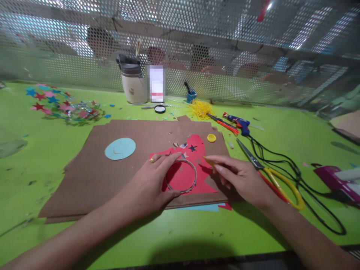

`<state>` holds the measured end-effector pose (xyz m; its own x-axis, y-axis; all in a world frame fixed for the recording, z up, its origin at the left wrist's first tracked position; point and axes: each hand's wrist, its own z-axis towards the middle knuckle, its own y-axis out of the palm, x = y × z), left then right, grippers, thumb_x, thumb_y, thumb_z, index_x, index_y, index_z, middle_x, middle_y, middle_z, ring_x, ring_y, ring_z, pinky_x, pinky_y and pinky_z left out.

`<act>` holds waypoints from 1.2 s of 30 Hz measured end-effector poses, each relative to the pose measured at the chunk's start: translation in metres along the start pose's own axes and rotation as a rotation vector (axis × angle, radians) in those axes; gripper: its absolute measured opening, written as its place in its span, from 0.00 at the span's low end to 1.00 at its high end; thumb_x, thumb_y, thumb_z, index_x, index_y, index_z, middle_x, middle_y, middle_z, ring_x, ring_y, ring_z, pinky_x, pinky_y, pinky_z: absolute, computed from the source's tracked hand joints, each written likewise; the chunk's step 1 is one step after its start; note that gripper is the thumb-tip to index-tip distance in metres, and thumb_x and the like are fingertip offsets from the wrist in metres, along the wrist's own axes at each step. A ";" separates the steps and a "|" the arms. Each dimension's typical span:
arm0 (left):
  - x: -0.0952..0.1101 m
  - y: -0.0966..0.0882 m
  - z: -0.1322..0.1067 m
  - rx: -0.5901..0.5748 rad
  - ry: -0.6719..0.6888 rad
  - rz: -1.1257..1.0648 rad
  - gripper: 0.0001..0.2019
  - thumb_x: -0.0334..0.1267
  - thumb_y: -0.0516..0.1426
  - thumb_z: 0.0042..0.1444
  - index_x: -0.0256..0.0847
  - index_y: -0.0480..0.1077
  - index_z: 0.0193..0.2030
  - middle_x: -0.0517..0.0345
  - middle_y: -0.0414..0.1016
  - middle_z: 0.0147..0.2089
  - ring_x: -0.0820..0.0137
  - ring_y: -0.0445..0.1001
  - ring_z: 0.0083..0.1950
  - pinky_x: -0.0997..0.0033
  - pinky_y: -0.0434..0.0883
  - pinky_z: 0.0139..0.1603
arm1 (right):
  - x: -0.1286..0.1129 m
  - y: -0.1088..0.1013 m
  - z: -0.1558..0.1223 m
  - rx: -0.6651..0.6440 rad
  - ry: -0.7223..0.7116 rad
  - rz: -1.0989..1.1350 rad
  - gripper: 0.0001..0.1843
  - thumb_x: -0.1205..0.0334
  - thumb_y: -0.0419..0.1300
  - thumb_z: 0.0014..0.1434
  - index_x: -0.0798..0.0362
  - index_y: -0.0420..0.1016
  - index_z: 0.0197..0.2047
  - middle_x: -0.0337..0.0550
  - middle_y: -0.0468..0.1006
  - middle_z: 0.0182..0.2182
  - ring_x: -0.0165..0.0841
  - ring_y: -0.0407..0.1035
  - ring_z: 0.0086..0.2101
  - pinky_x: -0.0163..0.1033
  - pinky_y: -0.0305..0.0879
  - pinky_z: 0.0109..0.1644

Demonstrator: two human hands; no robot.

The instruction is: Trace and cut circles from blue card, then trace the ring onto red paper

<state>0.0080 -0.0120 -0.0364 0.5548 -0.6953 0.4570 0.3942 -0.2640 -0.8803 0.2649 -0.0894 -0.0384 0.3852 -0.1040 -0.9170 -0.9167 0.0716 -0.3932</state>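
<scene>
My left hand grips a thin round ring by its left side, thumb at the near edge and fingers at the far edge. The ring lies flat on a sheet of red paper with star-shaped holes cut in it. Just right of the ring, my right hand pinches a yellow-brown pencil, most of it hidden by the fingers. Beneath the red paper is a stack of brown cardboard. A light blue paper oval rests on the cardboard's left part, and a small yellow ring lies near its right edge.
Scissors, a blue glue gun with its black cord, an orange cutter and a magenta tool lie to the right. Behind stand a white jar and a phone. Paper stars lie at left.
</scene>
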 end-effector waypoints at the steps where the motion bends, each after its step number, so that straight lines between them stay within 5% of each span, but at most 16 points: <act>1: 0.000 0.000 0.000 0.000 -0.003 0.002 0.34 0.40 0.64 0.55 0.48 0.56 0.66 0.53 0.65 0.67 0.55 0.61 0.64 0.51 0.66 0.61 | 0.000 0.001 0.001 -0.024 0.010 -0.006 0.18 0.55 0.57 0.63 0.48 0.79 0.53 0.34 0.71 0.20 0.26 0.61 0.20 0.31 0.56 0.23; 7: -0.002 0.002 0.000 0.010 0.004 0.002 0.34 0.40 0.64 0.54 0.48 0.57 0.66 0.53 0.65 0.67 0.54 0.61 0.65 0.50 0.65 0.61 | -0.024 -0.004 0.010 -0.163 0.064 -0.063 0.12 0.60 0.61 0.56 0.53 0.79 0.43 0.39 0.77 0.26 0.29 0.69 0.25 0.34 0.64 0.30; 11: -0.004 0.003 -0.002 0.029 0.018 -0.010 0.37 0.42 0.65 0.53 0.46 0.55 0.67 0.50 0.66 0.66 0.52 0.63 0.64 0.49 0.64 0.61 | -0.043 -0.012 0.008 -0.316 0.062 -0.043 0.27 0.66 0.64 0.49 0.51 0.73 0.55 0.43 0.78 0.40 0.34 0.73 0.40 0.35 0.69 0.40; 14: -0.005 0.005 -0.002 0.040 0.024 -0.017 0.42 0.40 0.66 0.50 0.45 0.52 0.70 0.47 0.68 0.64 0.51 0.64 0.62 0.50 0.66 0.59 | -0.051 -0.014 0.003 -0.434 0.043 -0.038 0.31 0.66 0.63 0.53 0.49 0.68 0.61 0.41 0.77 0.40 0.33 0.73 0.41 0.35 0.69 0.42; 17: -0.006 0.006 -0.001 0.049 0.034 -0.017 0.41 0.40 0.66 0.49 0.44 0.54 0.69 0.46 0.67 0.64 0.50 0.65 0.60 0.50 0.67 0.57 | -0.055 -0.009 0.001 -0.468 -0.069 -0.136 0.21 0.58 0.60 0.62 0.49 0.73 0.58 0.42 0.77 0.40 0.30 0.72 0.37 0.36 0.68 0.43; 22: -0.007 0.006 0.000 0.053 0.042 -0.041 0.40 0.41 0.66 0.49 0.45 0.56 0.68 0.46 0.68 0.63 0.49 0.66 0.59 0.50 0.67 0.56 | -0.052 0.005 0.011 -0.308 -0.211 -0.209 0.14 0.55 0.58 0.65 0.52 0.81 0.47 0.38 0.75 0.29 0.26 0.64 0.27 0.33 0.62 0.32; 27: -0.005 0.005 -0.004 0.084 0.038 -0.041 0.36 0.41 0.64 0.51 0.45 0.58 0.67 0.46 0.70 0.61 0.50 0.68 0.59 0.49 0.68 0.55 | -0.029 0.003 0.029 -0.053 -0.144 0.093 0.14 0.53 0.66 0.58 0.53 0.80 0.42 0.31 0.66 0.17 0.24 0.58 0.19 0.32 0.54 0.23; 36: -0.004 0.003 0.000 0.065 0.036 -0.038 0.36 0.40 0.65 0.51 0.46 0.58 0.66 0.46 0.69 0.62 0.52 0.68 0.61 0.49 0.66 0.60 | -0.018 0.009 0.027 0.024 -0.201 0.153 0.16 0.52 0.64 0.61 0.54 0.79 0.46 0.44 0.82 0.30 0.32 0.76 0.31 0.39 0.75 0.38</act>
<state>0.0065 -0.0102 -0.0407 0.5121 -0.7096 0.4840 0.4620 -0.2475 -0.8517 0.2524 -0.0604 -0.0278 0.2582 0.1088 -0.9599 -0.9639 0.0955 -0.2485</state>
